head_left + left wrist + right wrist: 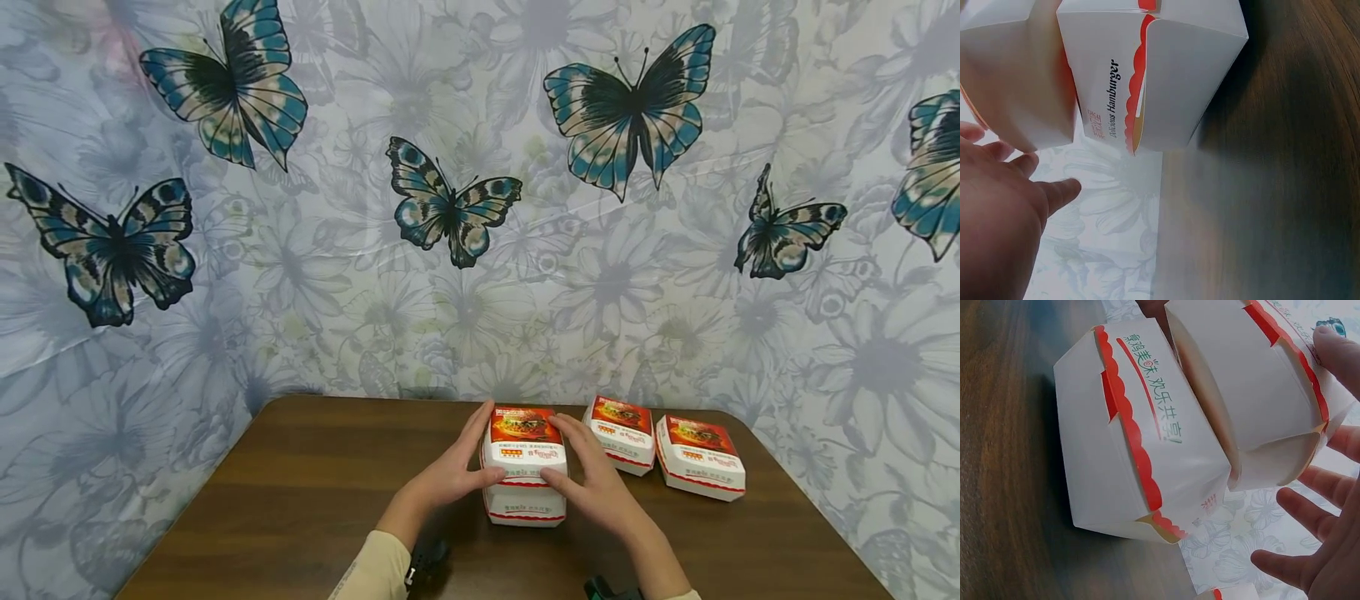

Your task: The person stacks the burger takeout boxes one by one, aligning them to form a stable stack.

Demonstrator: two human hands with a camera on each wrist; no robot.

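Observation:
Two white burger boxes stand stacked on the wooden table. The upper box (525,446) has a red printed top with a burger picture, and the lower box (525,507) has a red scalloped edge. My left hand (452,468) rests against the upper box's left side, thumb at its front and fingers reaching back. On the other side my right hand (600,479) touches the same box, thumb near the front corner and index finger at the top edge. The wrist views show both hands' fingers spread and fairly straight, with the outer ones reaching past the box.
To the right of the stack sit two matching burger boxes, one farther back (622,433) and one near the table's right edge (702,458). The brown table (315,500) ends at the back before a butterfly-patterned cloth (465,333).

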